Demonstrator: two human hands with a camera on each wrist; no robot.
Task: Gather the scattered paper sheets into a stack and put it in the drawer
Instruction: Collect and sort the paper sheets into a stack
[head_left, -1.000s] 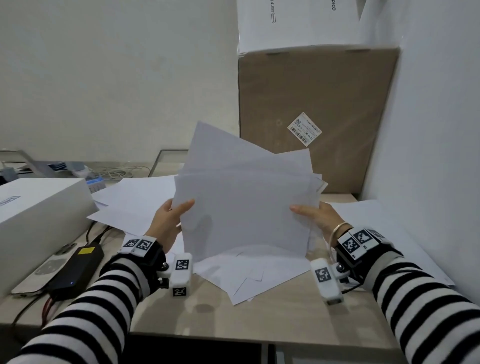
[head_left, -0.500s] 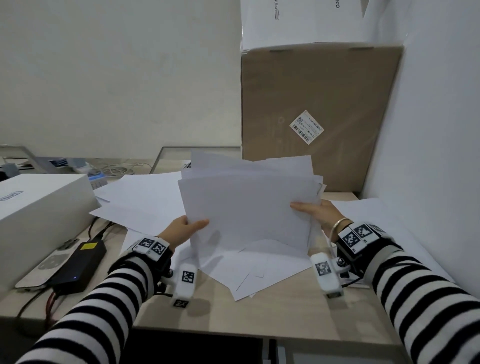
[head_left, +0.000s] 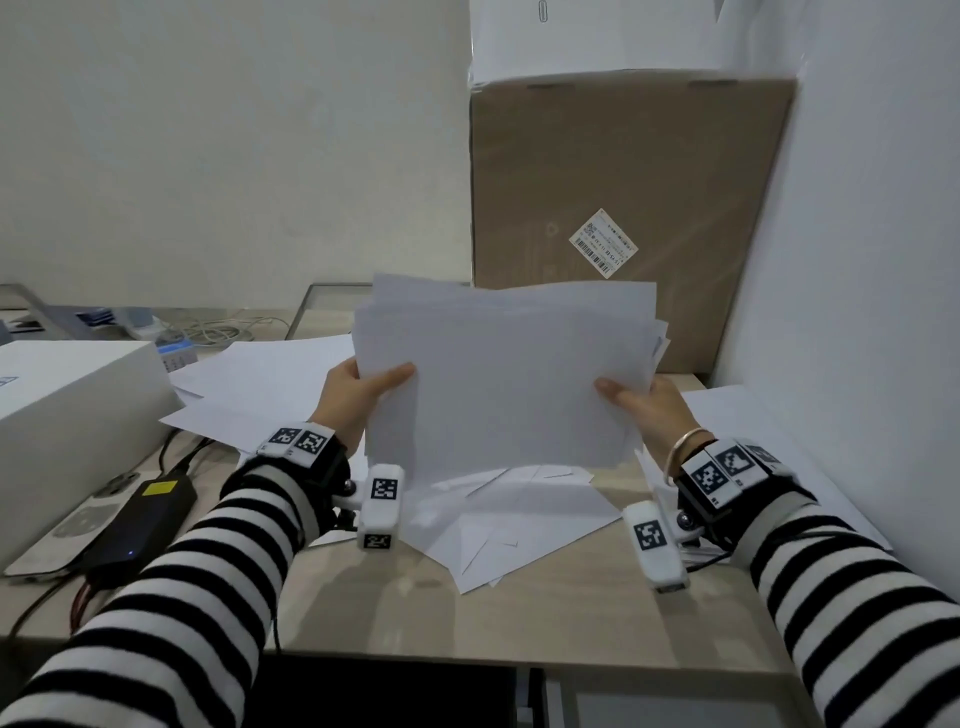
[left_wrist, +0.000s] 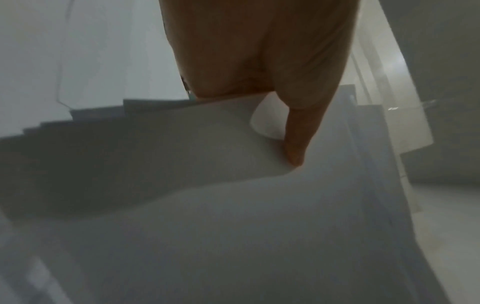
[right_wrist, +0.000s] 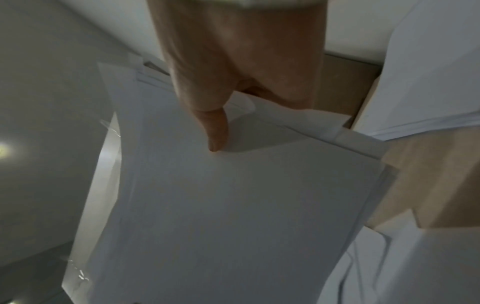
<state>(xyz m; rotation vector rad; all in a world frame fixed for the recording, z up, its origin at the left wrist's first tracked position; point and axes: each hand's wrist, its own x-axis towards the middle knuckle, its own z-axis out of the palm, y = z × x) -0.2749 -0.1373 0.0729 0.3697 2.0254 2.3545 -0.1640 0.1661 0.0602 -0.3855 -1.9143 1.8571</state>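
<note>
Dark drawer opening at near counter edge, nothing in it yet. Loose white paper sheets remain on beige counter. Above them, upright white paper stack, edges uneven; left hand, right hand each grip pinching side edge.

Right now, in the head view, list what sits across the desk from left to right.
white box → black power adapter → left hand → held stack of sheets → right hand → loose sheet by the right wall
</note>
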